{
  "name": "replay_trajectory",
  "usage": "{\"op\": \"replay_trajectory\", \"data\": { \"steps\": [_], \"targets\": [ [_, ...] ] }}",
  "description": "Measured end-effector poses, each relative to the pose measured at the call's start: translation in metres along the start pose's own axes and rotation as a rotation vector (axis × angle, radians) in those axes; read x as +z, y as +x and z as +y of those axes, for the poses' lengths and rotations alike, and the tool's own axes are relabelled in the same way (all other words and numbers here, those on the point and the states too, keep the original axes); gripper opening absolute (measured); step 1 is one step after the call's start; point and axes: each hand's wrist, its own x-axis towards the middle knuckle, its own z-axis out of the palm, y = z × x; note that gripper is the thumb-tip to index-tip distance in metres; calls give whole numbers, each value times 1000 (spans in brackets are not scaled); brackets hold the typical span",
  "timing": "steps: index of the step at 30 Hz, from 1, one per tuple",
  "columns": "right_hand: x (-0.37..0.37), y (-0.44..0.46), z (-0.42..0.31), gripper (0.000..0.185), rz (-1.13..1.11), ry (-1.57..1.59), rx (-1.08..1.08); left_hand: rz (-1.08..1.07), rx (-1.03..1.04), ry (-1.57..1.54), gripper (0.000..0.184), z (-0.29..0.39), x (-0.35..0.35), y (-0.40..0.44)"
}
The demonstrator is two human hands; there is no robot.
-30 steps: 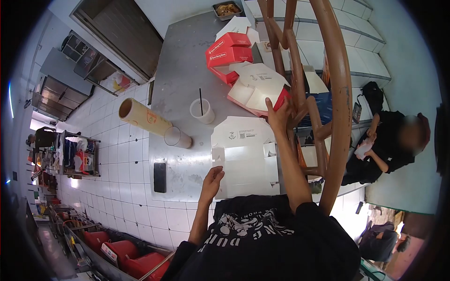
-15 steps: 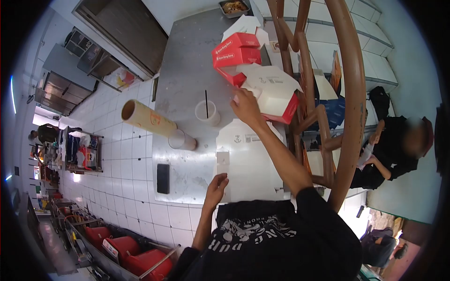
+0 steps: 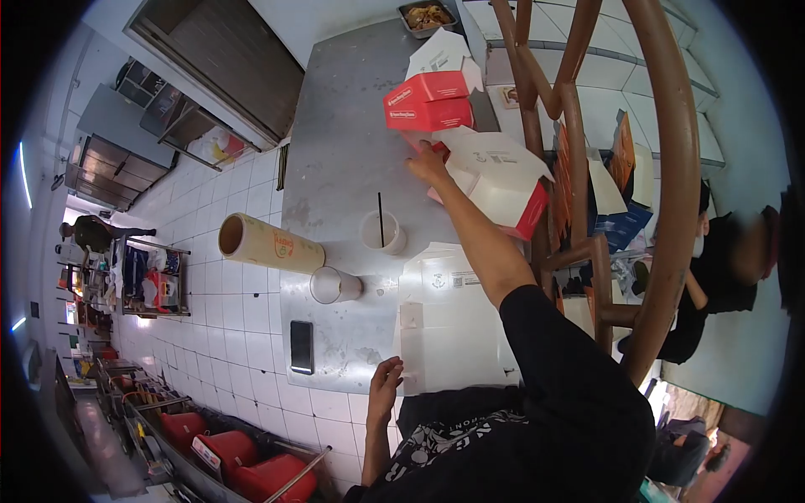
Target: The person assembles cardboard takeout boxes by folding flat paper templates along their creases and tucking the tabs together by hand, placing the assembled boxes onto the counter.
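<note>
My right hand reaches across the table with its fingers closed on the red flap of a half-folded food box. The white inside of that box faces up. Beyond it stands another red and white food box, its lid raised. Close to my body lies a flat, unfolded box blank, white side up. My left hand is beside the blank's left edge, fingers loosely extended, nothing visible in them. Whether it touches the blank is unclear.
On the metal table are a plastic cup with a black straw, another cup, a tall printed cylinder, a phone and a food tray. A brown railing borders the right side, where another person sits.
My right hand has moved farther out, from the box's near side to its red flap. The view has shifted, and my left hand stays near the blank's edge.
</note>
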Motion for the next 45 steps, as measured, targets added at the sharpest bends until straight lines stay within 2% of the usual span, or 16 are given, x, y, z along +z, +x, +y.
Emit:
{"op": "replay_trajectory", "data": {
  "steps": [4,7,10,12,13,15,19,21,24,29,34,36,40,41,43,45],
  "targets": [
    [-15,-16,-22,92,42,97,-6,-39,5,6,37,10,6,5],
    [-25,-30,-27,95,-142,251,244,-42,7,18,38,19,11,7],
    [-18,-38,-13,85,120,388,103,-48,4,9,38,23,13,8],
    [-9,-35,4,64,440,165,-198,-73,-5,6,37,19,14,12],
    [-10,-37,8,64,438,160,-196,-82,-10,11,36,19,16,13],
    [-9,-47,16,45,541,304,-293,-97,-1,20,36,20,20,13],
    [-11,-51,29,43,707,194,-290,-136,16,41,36,22,21,11],
    [-9,-56,39,40,538,269,-202,-134,10,32,36,21,22,12],
    [0,-63,45,37,531,267,-80,-135,-1,24,36,20,23,9],
    [-9,-123,24,33,385,423,-102,-131,4,17,34,14,23,10],
    [-3,-246,14,25,142,823,-91,154,361,473,42,-19,15,28],
    [-3,-295,34,28,293,560,-160,177,449,590,51,-40,13,42],
    [-7,-361,106,38,581,-10,-9,82,417,679,60,-53,22,40],
    [-15,-371,115,38,575,-13,-14,56,450,710,62,-47,27,39],
    [-27,-399,124,53,290,-287,345,69,458,743,64,-44,32,34],
    [-24,-418,140,58,205,-229,328,82,479,774,67,-45,34,34]
  ]
}}
